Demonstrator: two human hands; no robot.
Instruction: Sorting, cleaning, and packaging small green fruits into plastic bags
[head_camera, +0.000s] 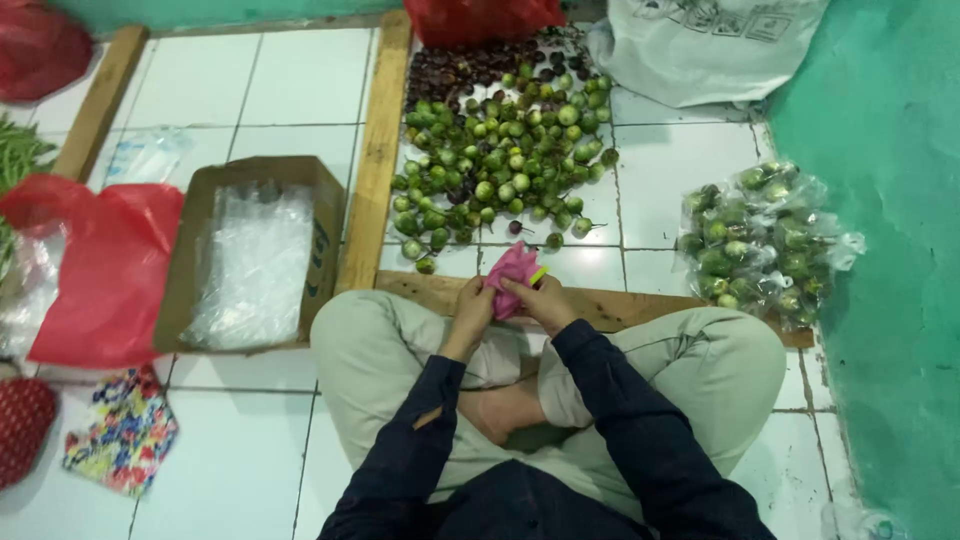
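Your fingers (500, 290) on both sides are pinching a pink plastic bag (512, 272), the left hand (470, 312) gripping its near left edge and the right hand (543, 303) pressing its right side, so the bag sits bunched between them just above your crossed legs. A small yellow-green bit (539, 275) shows at the bag's right edge; you cannot tell from here whether it is a fruit or a band. By the look of it, you are working the mouth of the bag apart, and that calls for sliding the thin layers against each other until they separate. Just beyond the bag lies a wooden plank (430, 290) across the white tiled floor (300, 80), and farther off a heap of small round green eggplants (500, 160) with darker purple ones (460, 70) at its far edge. To the right, near the green wall (890, 200), rest clear bags already filled with the same green fruit (760, 240). To the left stands a cardboard box of clear plastic bags (255, 250), with a red plastic bag (100, 270) beside it.
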